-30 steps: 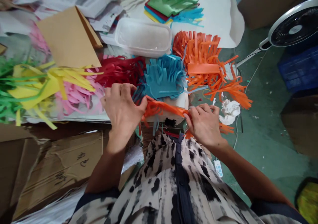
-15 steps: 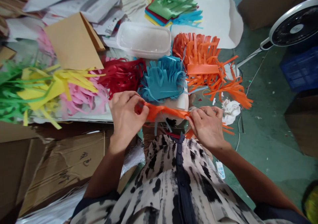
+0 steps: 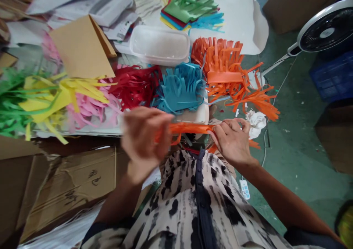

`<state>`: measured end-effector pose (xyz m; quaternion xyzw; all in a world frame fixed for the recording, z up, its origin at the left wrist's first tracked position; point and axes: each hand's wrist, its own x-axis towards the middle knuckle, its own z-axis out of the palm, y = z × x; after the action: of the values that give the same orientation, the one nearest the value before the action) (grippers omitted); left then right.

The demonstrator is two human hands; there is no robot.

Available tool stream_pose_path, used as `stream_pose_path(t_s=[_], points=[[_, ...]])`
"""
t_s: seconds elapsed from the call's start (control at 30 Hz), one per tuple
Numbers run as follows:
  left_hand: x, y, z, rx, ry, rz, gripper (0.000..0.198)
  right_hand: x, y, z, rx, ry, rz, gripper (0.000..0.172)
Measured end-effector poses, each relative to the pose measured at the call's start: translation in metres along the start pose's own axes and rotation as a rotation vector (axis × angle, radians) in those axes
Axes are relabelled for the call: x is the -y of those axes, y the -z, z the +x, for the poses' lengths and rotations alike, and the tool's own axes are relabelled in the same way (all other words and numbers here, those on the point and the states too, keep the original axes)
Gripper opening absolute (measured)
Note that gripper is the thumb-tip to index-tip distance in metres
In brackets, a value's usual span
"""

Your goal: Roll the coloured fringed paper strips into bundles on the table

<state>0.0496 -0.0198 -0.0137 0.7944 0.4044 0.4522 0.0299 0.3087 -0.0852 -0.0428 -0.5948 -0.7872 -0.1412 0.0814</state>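
Observation:
A twisted strip of orange fringed paper point(image 3: 190, 128) is stretched level between my two hands, just off the table's near edge. My right hand point(image 3: 233, 140) pinches its right end between thumb and fingers. At the left end, my left hand point(image 3: 146, 142) is smeared by motion; its fingers look curled round the strip, and orange shows between them. A few loose orange strands hang below. Right behind the strip lies a bunch of blue fringed paper point(image 3: 182, 89). More orange fringed paper point(image 3: 227, 76) is heaped to the right of it.
Dark red point(image 3: 135, 87), pink point(image 3: 88, 107), yellow point(image 3: 41, 98) and green point(image 3: 12, 102) fringes line the table's left. Behind are a clear plastic box point(image 3: 160, 45) and a tan folded card point(image 3: 81, 48). A fan point(image 3: 328, 32) stands right; cardboard point(image 3: 74, 182) lies below left.
My left hand has turned and shifted slightly down and right, blurring. The strip between my hands looks narrower and more tightly twisted. My right hand has hardly moved.

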Motion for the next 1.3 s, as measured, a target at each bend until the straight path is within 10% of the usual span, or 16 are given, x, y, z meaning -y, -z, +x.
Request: stream_pose_path(t_s=[0.13,0.43,1.3], points=[[-0.033,-0.03,-0.005,0.417,-0.094,-0.044,0.03,0.002,-0.001,0.001,0.053,-0.036,0.003,0.028],[-0.016,-0.036,-0.006,0.79,0.059,0.079,0.021,0.001,0.001,-0.003,0.079,-0.078,0.096,0.028],[-0.01,-0.027,-0.012,0.696,0.141,0.234,0.023,0.004,0.007,0.011,0.256,-0.197,0.138,0.024]])
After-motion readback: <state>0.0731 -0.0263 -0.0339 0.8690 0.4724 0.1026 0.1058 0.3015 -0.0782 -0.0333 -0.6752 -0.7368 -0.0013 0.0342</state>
